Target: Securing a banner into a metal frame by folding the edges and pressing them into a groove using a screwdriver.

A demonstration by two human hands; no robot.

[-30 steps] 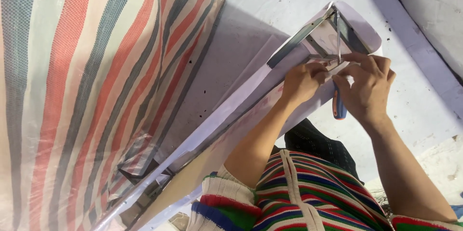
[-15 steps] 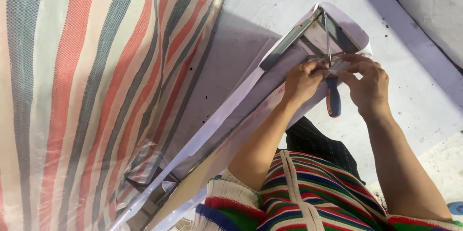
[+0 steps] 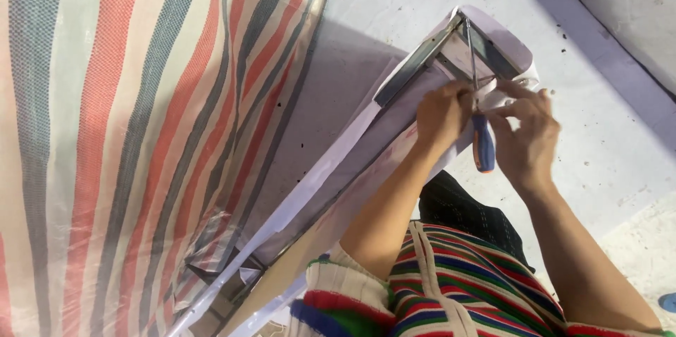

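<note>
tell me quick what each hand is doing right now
Left hand: fingers curled, pressing on the metal frame corner beside the screwdriver shaft.
Right hand: closed in a grip around the screwdriver, near the top of its handle.

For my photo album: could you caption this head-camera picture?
Two hands, left hand and right hand, work a blue-handled screwdriver at a metal frame corner.

A striped woven tarp [image 3: 127,133] covers the left; pale concrete floor [image 3: 605,161] lies right, evenly lit.
</note>
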